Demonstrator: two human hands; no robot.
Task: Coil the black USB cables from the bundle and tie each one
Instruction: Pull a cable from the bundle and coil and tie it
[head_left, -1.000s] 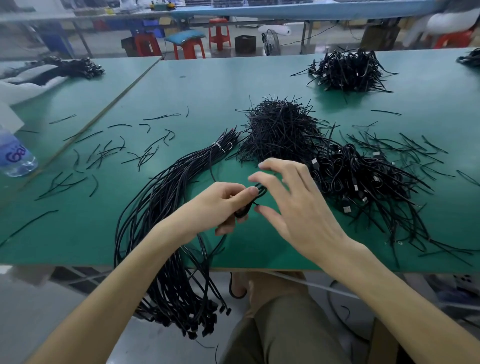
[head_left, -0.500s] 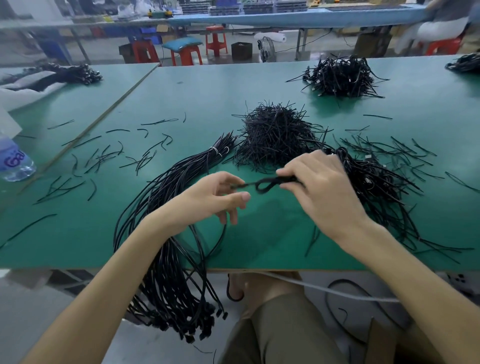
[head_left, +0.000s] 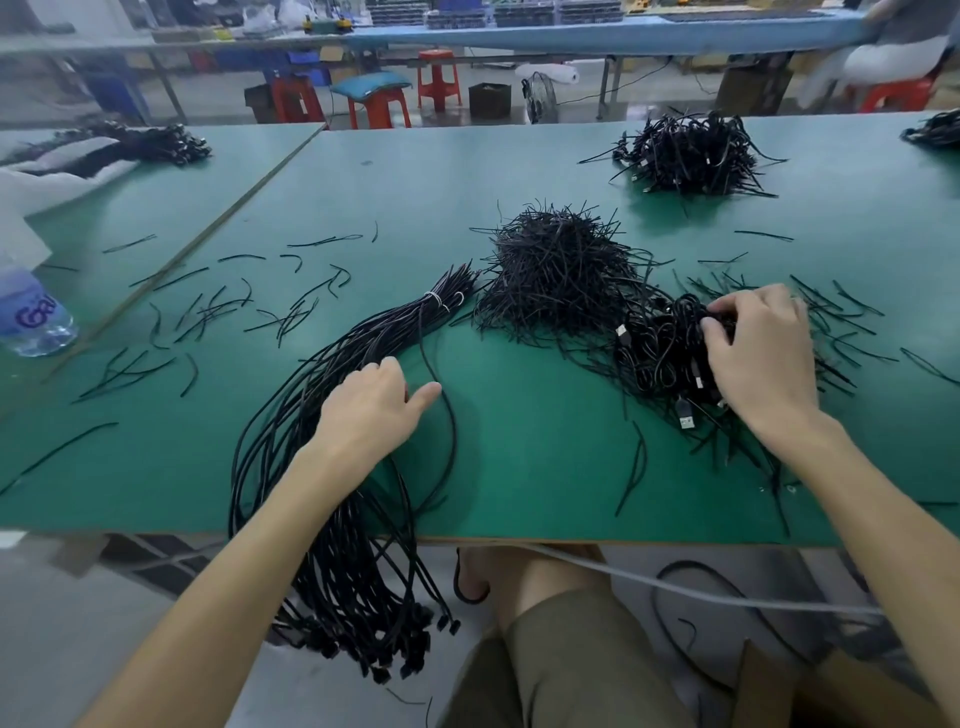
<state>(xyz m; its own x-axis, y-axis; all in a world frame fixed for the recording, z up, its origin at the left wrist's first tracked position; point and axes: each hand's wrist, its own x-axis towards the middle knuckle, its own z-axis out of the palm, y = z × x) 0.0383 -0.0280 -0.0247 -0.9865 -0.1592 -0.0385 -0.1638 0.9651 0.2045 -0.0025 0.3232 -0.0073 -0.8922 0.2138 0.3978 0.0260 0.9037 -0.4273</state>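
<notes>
"Black cables all over the green desk (head_left: 519, 447)! Where is the bundle (head_left: 395, 332)?" asks the first.

"Lower left of the frame. It runs from the white band (head_left: 436, 301) near the middle down over the desk's front edge. The left hand (head_left: 371, 410) lies flat on it, fingers almost straight, holding nothing. One fingertip (head_left: 434, 388) touches a loose cable (head_left: 453, 431) that curls just beside the bundle."

"And the right hand (head_left: 761, 358)?"

"At the right, on the pile of coiled cables (head_left: 657, 358). Its fingers bend down into the pile. I cannot tell if they grip a coil or only press on it."

"So what is the good way to do this bit?"

"I think the next cable has to come out. Pick only that one loose cable, near the fingertip. Pull it slowly along the bundle, so the others do not get dragged off the desk. The plugs (head_left: 379, 670) hang below the edge, so they may catch."

"Then?"

"Wind it in small even loops. Take one tie from the heap of ties (head_left: 556, 270) in the middle, up and left of the coils."
</notes>
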